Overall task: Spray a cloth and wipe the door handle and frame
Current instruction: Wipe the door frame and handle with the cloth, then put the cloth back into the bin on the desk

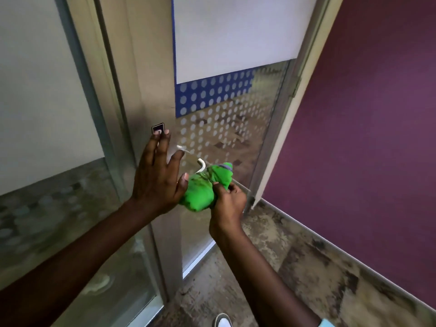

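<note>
A bunched green cloth (204,190) is pressed around the metal door handle (201,164), whose curved end pokes out above it. My right hand (228,199) grips the cloth from below and to the right. My left hand (158,175) lies flat with fingers spread against the door's metal stile (144,90), its thumb touching the cloth. The glass door (231,114) carries a dotted film and a white panel. The door frame (111,114) runs up the left side. No spray bottle is in view.
A small dark square plate (157,129) sits on the stile just above my left fingertips. A purple wall (365,114) stands at the right. A hinge (296,87) is on the right jamb. Mottled floor (295,267) lies below, with a shoe (223,320) at the bottom edge.
</note>
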`<state>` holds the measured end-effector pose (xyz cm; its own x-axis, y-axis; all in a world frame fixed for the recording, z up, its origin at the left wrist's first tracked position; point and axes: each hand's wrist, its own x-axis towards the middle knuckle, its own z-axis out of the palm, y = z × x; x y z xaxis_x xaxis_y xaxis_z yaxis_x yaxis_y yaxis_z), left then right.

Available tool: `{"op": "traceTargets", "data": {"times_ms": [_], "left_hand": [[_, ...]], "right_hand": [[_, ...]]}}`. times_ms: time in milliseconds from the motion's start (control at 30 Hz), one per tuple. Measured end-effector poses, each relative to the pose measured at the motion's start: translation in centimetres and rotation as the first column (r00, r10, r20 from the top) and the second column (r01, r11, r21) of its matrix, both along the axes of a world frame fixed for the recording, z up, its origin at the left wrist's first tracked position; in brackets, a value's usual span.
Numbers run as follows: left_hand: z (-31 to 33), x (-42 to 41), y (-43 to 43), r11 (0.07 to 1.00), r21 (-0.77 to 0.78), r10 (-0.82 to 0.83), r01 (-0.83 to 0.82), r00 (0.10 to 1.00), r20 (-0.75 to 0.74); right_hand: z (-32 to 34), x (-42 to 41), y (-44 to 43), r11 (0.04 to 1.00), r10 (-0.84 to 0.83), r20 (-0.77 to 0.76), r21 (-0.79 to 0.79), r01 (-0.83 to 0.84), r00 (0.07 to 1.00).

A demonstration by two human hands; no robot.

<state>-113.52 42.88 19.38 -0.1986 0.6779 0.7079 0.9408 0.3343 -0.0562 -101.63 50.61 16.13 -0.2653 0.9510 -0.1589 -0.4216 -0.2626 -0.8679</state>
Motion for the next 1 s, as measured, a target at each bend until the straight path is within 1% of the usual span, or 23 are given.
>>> {"op": "traceTargets", "data": {"times_ms": [33, 100, 200, 267, 333, 400, 467, 567, 700, 833, 900, 1000], "left_hand": [[0.1, 0.6, 0.5, 1.000, -0.013, -0.028, 0.029, 0.999, 0.020], [0.3, 2.0, 1.6, 0.995, -0.035, -0.096, 0.098, 0.993, 0.064], [0.7, 5.3, 3.8, 0.974, -0.055, -0.213, 0.221, 0.970, 0.113], [1.0, 7.8, 5.3, 0.954, -0.059, -0.286, 0.295, 0.951, 0.118], [1.1, 10.7, 6.9, 0.924, -0.073, -0.366, 0.375, 0.924, 0.111], [1.0, 13.6, 8.5, 0.893, -0.082, -0.433, 0.443, 0.894, 0.115], [0.7, 16.9, 10.1, 0.853, -0.088, -0.499, 0.514, 0.854, 0.146], [0.2, 22.0, 12.0, 0.776, -0.104, -0.595, 0.623, 0.776, 0.210], [-0.3, 30.1, 13.7, 0.634, -0.107, -0.729, 0.766, 0.638, 0.250], [-0.5, 38.3, 14.0, 0.484, -0.150, -0.820, 0.862, 0.506, 0.266], [-0.5, 42.6, 13.6, 0.408, -0.183, -0.853, 0.894, 0.445, 0.272], [-0.7, 49.8, 12.2, 0.294, -0.228, -0.897, 0.928, 0.350, 0.269]], "right_hand": [[0.4, 0.8, 0.2, 0.998, -0.021, -0.044, -0.053, 0.019, 0.999], [1.3, 2.7, 0.6, 0.993, -0.054, -0.131, -0.110, 0.040, 0.990], [2.7, 6.2, 1.2, 0.989, -0.105, -0.247, -0.125, 0.076, 0.963], [3.2, 8.6, 1.5, 0.989, -0.131, -0.284, -0.108, 0.104, 0.950], [3.5, 11.5, 1.9, 0.986, -0.164, -0.275, -0.065, 0.152, 0.947], [3.6, 14.3, 2.5, 0.976, -0.215, -0.220, -0.017, 0.216, 0.951], [3.6, 17.6, 3.2, 0.954, -0.295, -0.156, 0.011, 0.300, 0.943], [3.6, 23.0, 3.7, 0.905, -0.418, -0.074, 0.052, 0.422, 0.906], [3.4, 31.3, 3.1, 0.807, -0.586, -0.012, 0.084, 0.585, 0.810], [2.9, 39.4, 0.9, 0.708, -0.704, 0.015, 0.096, 0.700, 0.710], [2.9, 43.4, -0.7, 0.642, -0.766, 0.048, 0.089, 0.761, 0.641], [2.2, 49.7, -3.1, 0.502, -0.864, 0.102, 0.089, 0.860, 0.494]]}}
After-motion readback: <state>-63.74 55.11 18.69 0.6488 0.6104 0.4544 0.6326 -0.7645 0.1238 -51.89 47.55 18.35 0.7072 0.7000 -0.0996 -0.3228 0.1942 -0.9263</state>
